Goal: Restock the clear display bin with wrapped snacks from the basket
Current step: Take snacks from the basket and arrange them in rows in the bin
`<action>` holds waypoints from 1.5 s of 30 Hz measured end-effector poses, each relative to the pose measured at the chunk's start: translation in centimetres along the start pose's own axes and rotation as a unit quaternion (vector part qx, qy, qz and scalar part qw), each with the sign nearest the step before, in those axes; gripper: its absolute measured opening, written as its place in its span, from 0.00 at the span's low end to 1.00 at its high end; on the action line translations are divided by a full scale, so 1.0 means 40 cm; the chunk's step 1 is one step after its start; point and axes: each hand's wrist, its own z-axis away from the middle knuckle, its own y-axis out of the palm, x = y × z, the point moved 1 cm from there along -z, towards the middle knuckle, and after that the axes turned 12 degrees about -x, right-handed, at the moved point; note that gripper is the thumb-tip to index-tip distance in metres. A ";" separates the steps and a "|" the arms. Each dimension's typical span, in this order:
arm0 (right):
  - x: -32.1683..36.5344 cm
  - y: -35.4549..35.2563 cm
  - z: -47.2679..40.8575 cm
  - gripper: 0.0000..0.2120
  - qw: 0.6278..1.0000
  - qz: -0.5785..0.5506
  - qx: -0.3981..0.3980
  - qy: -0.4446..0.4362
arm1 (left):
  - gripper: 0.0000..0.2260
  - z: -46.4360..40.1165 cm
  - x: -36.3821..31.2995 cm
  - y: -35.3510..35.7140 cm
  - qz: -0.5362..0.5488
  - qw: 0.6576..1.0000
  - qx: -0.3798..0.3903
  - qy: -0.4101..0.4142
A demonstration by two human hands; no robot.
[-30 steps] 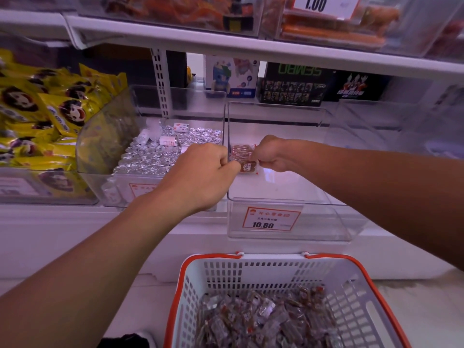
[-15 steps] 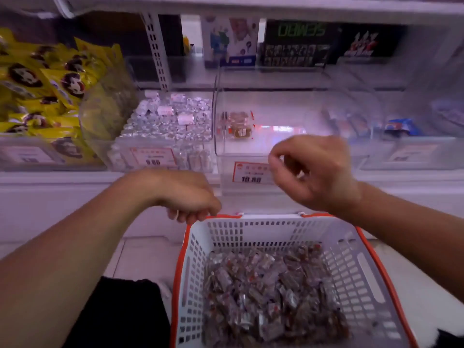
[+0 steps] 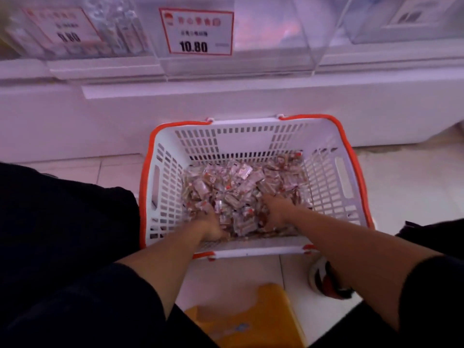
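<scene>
Both hands dig into the heap of clear-wrapped reddish snacks point(image 3: 241, 194) in the white slotted plastic basket with orange rim point(image 3: 331, 177), below the clear plastic display bin point(image 3: 276, 33). Left hand point(image 3: 209, 223) and right hand point(image 3: 275, 209) are half buried; grip cannot be told.

This is a shop aisle: clear display bins point(image 3: 236, 61) stand in a row on a white shelf point(image 3: 226, 96), each fronted by a printed price tag point(image 3: 196, 31) reading 10.80, and a white-and-orange shopping basket point(image 3: 326, 156) of wrapped snacks point(image 3: 238, 189) sits on the tiled floor point(image 3: 401, 187).
</scene>
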 end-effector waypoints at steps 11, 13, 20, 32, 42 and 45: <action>0.011 -0.013 -0.029 0.23 0.998 -0.055 -0.008 0.006 | 0.13 -0.020 -0.056 -0.037 0.021 0.997 -0.068 0.000; 0.019 -0.024 -0.027 0.19 1.000 -0.014 0.010 0.011 | 0.14 -0.007 -0.060 -0.033 -0.027 1.000 -0.011 0.010; 0.013 -0.104 -0.008 0.24 0.996 0.076 0.050 0.023 | 0.14 0.020 -0.057 -0.096 -0.056 0.998 -0.001 0.016; 0.089 -0.387 0.058 0.09 0.980 -0.163 0.037 -0.105 | 0.08 0.124 -0.071 -0.306 0.294 0.955 -0.022 0.022; 0.075 -0.448 0.119 0.07 0.970 -0.205 0.004 -0.134 | 0.10 0.147 -0.093 -0.333 0.287 0.950 -0.087 0.088; 0.065 -0.457 0.129 0.09 0.969 -0.198 -0.026 -0.145 | 0.10 0.169 -0.109 -0.370 0.221 0.949 -0.167 0.154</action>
